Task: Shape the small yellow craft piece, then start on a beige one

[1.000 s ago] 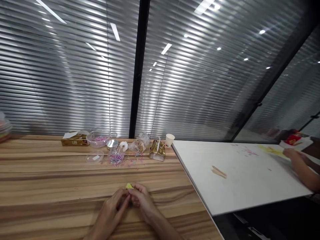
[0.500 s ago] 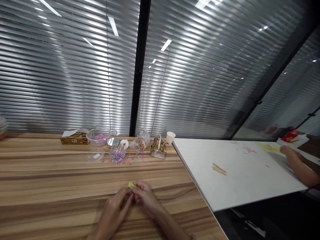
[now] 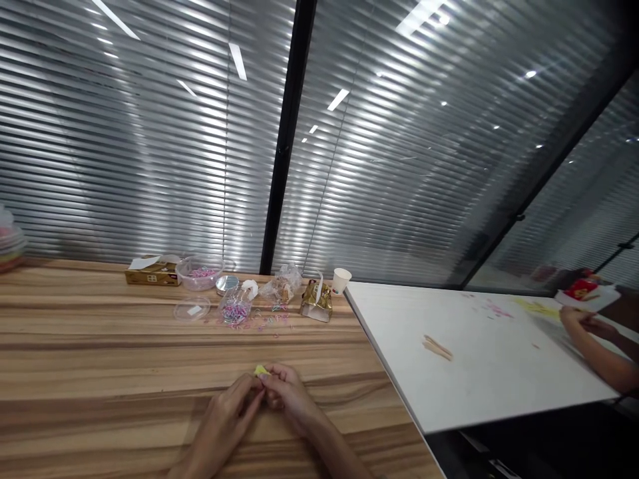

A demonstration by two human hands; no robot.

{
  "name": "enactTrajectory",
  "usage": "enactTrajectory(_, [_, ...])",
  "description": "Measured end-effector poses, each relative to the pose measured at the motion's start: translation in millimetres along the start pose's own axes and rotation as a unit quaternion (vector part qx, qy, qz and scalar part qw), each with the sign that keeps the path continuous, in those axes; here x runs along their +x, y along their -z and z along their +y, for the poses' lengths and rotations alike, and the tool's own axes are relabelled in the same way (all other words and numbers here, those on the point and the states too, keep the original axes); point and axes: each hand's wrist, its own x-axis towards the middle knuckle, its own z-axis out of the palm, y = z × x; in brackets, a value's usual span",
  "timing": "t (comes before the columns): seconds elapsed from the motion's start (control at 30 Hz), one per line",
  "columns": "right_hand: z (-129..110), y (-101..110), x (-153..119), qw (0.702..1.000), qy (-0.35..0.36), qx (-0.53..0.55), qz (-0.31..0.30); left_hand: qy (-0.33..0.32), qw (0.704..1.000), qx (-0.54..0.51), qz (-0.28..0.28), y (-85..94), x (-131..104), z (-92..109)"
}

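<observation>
A small yellow piece (image 3: 260, 370), perhaps paper, pokes up between the fingertips of both hands above the wooden table (image 3: 124, 432). My left hand (image 3: 227, 411) is closed, with its thumb and forefinger pinched at the piece's lower left. Against its right side press the thumb and curled fingers of my right hand (image 3: 288, 394). The two hands touch at the fingertips, which hide most of the piece; its exact kind cannot be made out. Beyond the hands, small pink, purple and green bits (image 3: 269, 320) lie scattered by a tipped clear tub (image 3: 235, 309) of similar pieces.
Along the back stand a gold box (image 3: 152, 273), a clear bowl (image 3: 200, 274), a plastic bag (image 3: 284, 283), a gold tissue pack (image 3: 316, 301) and a paper cup (image 3: 341, 281). Wooden sticks (image 3: 437, 347) lie on the white table (image 3: 479, 392). Another person's arm (image 3: 594, 342) reaches in at right.
The camera view has tilted slightly. My hands keep their pinch on the yellow piece in nearly the same spot. At the right, more of the other person's hands shows.
</observation>
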Motion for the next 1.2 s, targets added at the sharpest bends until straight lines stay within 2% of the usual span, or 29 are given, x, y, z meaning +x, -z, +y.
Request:
enactTrajectory(0.37, [1.2,1.0,0.7,1.000,-0.007,0.004,0.021,-0.018,1.000,0.021,0.004,-1.4,1.8,-2.5])
enactTrajectory(1.2, [-2.0,-2.2,1.6,1.000,-0.002,-0.002,0.006,0.022,0.999,0.002,-0.032,7.5,4.6,9.5])
